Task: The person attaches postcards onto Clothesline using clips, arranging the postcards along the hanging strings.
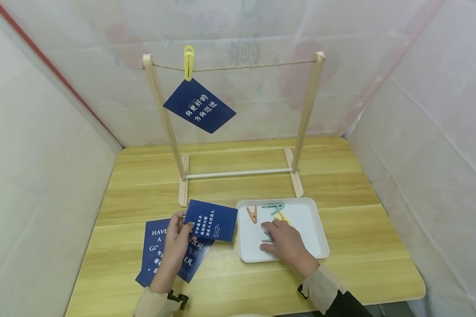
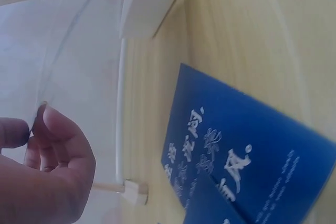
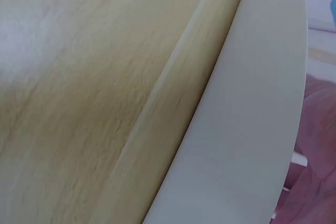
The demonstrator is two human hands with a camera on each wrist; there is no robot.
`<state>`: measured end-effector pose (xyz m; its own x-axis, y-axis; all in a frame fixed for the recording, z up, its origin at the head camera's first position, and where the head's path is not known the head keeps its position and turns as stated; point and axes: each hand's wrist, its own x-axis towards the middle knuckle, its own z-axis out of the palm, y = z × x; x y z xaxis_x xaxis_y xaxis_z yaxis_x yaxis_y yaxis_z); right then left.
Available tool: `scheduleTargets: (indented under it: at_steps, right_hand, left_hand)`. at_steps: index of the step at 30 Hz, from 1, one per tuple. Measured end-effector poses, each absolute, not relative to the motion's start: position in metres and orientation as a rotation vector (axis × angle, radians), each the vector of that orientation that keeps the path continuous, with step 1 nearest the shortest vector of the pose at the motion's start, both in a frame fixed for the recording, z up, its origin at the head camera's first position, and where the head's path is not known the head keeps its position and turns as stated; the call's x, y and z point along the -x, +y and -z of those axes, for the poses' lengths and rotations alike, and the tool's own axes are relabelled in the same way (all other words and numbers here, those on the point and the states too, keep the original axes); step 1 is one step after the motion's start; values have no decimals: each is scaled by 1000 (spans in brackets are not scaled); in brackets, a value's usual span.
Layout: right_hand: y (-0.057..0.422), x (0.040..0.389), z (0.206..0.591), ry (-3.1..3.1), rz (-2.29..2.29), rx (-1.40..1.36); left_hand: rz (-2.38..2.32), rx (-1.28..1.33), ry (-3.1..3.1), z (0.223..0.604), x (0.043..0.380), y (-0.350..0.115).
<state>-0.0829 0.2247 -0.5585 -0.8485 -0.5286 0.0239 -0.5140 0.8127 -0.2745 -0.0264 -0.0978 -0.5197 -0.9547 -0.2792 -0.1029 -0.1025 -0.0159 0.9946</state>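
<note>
Laid out on a wood-grain table (image 1: 361, 246), reaching past the white tray (image 1: 309, 229) on every side. Beyond the tray, a wooden stand (image 1: 309, 105) with a cord (image 1: 251, 67) strung across its top.

Left of the tray, flat on the table, overlapping loose blue cards (image 1: 154, 246). High up, beyond the tray and to its left, a hung card (image 1: 200, 106), tilted, caught at one corner. Close beside the tray's left rim, a held card (image 1: 218, 222), raised over the loose ones.

Farther left of the tray, the left hand (image 1: 178, 237), pinching that card's left edge between thumb and fingers. Over the tray, the right hand (image 1: 283, 240), partly open around a greyish clip (image 1: 267, 241), mostly hidden; cannot tell whether gripping it. Seems to be at the clip-picking step, with card ready; would next call for a firm pinch and a lift clear of the tray.

Above and beyond the tray, on the cord, a larger yellow clip (image 1: 188, 64). Inside the tray, toward its far left corner, an orange clip (image 1: 254, 217); along its far side, a green clip (image 1: 277, 208); just beside the right fingers, a small yellow clip (image 1: 282, 217).
</note>
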Motion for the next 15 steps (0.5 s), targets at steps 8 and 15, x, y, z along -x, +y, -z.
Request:
scheduleTargets:
  at_steps: [8, 15]
  right_hand:
    - [225, 85, 559, 2962, 365, 846]
    - [226, 87, 556, 2942, 419, 858]
  left_hand:
    - [2082, -338, -2110, 511, 32, -101]
    - [2043, -287, -2170, 501, 35, -102]
